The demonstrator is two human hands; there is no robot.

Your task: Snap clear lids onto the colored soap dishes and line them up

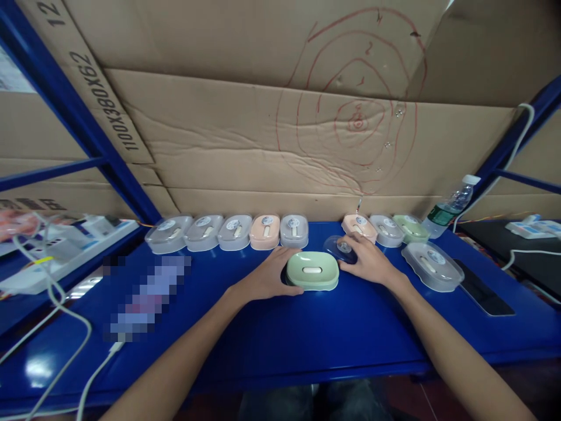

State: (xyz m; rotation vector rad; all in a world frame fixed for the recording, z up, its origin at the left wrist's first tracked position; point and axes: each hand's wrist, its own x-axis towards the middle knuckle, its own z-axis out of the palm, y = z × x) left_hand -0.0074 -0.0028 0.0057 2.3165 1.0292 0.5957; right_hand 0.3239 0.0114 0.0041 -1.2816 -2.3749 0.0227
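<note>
Lid step, likely: clear lid (340,250) off green box (312,282).
Your left grip (268,273) clamps the box; right grip (371,258), just beside, pinches the lid. Next move probably needs the box steady.

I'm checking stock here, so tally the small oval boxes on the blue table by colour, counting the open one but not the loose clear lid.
Grey boxes: 6
Peach boxes: 2
Green boxes: 2
Total: 10
</note>
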